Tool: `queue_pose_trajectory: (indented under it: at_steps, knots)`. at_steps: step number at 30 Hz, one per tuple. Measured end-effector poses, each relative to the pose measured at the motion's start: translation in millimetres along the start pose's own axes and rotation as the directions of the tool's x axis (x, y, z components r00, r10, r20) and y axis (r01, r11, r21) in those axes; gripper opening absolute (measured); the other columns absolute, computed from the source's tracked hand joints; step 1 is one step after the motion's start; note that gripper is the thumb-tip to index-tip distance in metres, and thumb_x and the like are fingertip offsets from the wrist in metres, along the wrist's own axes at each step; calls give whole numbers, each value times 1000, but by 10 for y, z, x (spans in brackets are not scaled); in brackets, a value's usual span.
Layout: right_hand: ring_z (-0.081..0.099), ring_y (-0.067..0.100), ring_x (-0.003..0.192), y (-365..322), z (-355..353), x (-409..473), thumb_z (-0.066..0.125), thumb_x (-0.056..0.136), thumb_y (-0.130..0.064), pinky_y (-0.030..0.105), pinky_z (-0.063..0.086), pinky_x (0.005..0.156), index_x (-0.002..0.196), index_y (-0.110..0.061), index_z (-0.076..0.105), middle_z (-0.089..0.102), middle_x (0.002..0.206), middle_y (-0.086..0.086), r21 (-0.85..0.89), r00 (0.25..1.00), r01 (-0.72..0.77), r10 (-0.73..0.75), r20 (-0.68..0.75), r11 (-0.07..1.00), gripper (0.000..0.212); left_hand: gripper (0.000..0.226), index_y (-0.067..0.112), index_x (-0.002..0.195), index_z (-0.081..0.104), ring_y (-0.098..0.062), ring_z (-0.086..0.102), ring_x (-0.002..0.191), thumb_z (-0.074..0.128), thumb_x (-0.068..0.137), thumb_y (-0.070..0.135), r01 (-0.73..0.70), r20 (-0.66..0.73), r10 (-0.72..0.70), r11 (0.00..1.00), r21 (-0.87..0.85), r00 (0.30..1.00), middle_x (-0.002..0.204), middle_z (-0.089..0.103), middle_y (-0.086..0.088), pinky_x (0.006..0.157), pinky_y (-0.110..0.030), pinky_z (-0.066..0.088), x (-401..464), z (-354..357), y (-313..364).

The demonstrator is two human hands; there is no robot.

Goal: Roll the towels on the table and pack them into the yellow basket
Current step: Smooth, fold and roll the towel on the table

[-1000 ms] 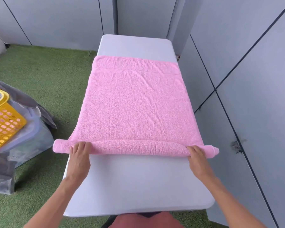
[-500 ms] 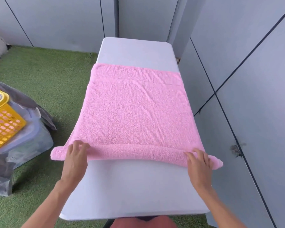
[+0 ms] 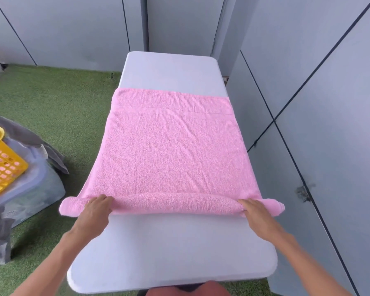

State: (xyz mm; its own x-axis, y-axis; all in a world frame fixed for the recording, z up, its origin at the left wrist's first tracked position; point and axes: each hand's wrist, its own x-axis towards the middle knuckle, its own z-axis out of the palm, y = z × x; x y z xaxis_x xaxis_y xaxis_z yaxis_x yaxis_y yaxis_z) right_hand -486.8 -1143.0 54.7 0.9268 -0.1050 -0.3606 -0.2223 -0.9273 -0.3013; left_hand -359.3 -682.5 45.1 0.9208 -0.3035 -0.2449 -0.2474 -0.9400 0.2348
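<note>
Two hands [image 3: 95,212] [image 3: 257,214] on pink towel [image 3: 171,150], roll lying crosswise

A white table [image 3: 175,248] with rounded corners is set lengthwise against a grey panelled wall [image 3: 329,103] on the right, the panels divided by dark seams. More grey panels [image 3: 73,28] are seen at the far end. The floor is covered with green artificial turf [image 3: 58,107]. Grey plastic sheeting [image 3: 30,189] is heaped on the turf at the left. Even, soft light falls throughout.
</note>
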Motion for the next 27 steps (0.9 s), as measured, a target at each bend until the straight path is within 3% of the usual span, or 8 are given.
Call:
queue_pose_trajectory:
  at_steps: [2, 4, 7, 11, 16, 21, 24, 27]
  knots:
    - [51, 21, 113, 6, -189, 52, 37, 96, -5, 29, 41, 92, 134, -23, 47, 53, 129, 1, 82, 963, -100, 75, 260, 992, 44, 27, 9, 124, 53, -26, 50, 120, 45, 99, 16, 49, 258, -60, 998, 47, 964, 125, 54, -5, 96, -30, 34, 76, -190, 2]
    - [52, 20, 114, -14, -246, 136, 42, 94, -6, 26, 42, 88, 134, -22, 48, 51, 133, -1, 166, 950, -185, 133, 284, 969, 43, 37, 8, 136, 46, -24, 47, 125, 45, 100, 17, 142, 347, -106, 986, -81, 932, 136, 49, -6, 95, -24, 33, 137, -276, -14]
    - [52, 25, 110, -142, -90, 160, 53, 88, -3, 39, 43, 91, 116, -25, 60, 57, 118, 2, 165, 961, -189, 217, -173, 968, 36, 31, 6, 122, 61, -37, 55, 102, 54, 91, 2, 144, -13, -152, 959, -246, 988, 115, 58, -18, 89, -39, 41, 92, -142, -17]
    - [49, 30, 112, -317, 267, 6, 51, 92, -19, 46, 40, 94, 113, -19, 65, 55, 116, 4, -21, 850, -162, 129, -511, 987, 25, 29, 10, 114, 61, -36, 51, 93, 49, 88, 8, 27, -353, -22, 1000, 9, 935, 107, 55, -13, 82, -49, 43, -223, 172, 167]
    - [23, 29, 141, -228, 518, -74, 64, 87, -16, 46, 22, 116, 143, -12, 39, 35, 145, 5, -58, 923, -20, -4, -384, 998, 61, 67, -1, 139, 40, -43, 37, 132, 69, 84, 23, -30, -285, 41, 999, 45, 958, 136, 43, -21, 107, -57, 26, -375, 509, 156]
    - [45, 31, 118, -178, 278, 195, 53, 71, 18, 31, 25, 102, 128, -11, 51, 52, 119, 4, -20, 954, -19, 12, -301, 1000, 64, 36, 5, 103, 57, -36, 53, 92, 71, 72, -7, -4, -214, 8, 1000, 19, 977, 94, 55, -10, 81, -49, 40, -46, 281, 117]
    - [41, 27, 118, -173, 127, 192, 42, 76, 16, 30, 26, 101, 132, -11, 45, 50, 121, 5, -113, 981, 21, -42, -189, 993, 62, 16, 9, 100, 57, -34, 55, 98, 54, 86, 1, 72, -7, -72, 995, 70, 997, 97, 54, -7, 77, -38, 36, 71, 44, 115]
    - [42, 25, 121, -171, -96, 188, 36, 85, 7, 32, 32, 103, 137, -13, 40, 48, 129, 5, -135, 997, 10, 1, 80, 991, 55, 29, 5, 120, 54, -27, 51, 118, 42, 95, 10, 66, 320, -95, 993, 99, 943, 124, 56, -9, 92, -30, 37, 216, -203, 130]
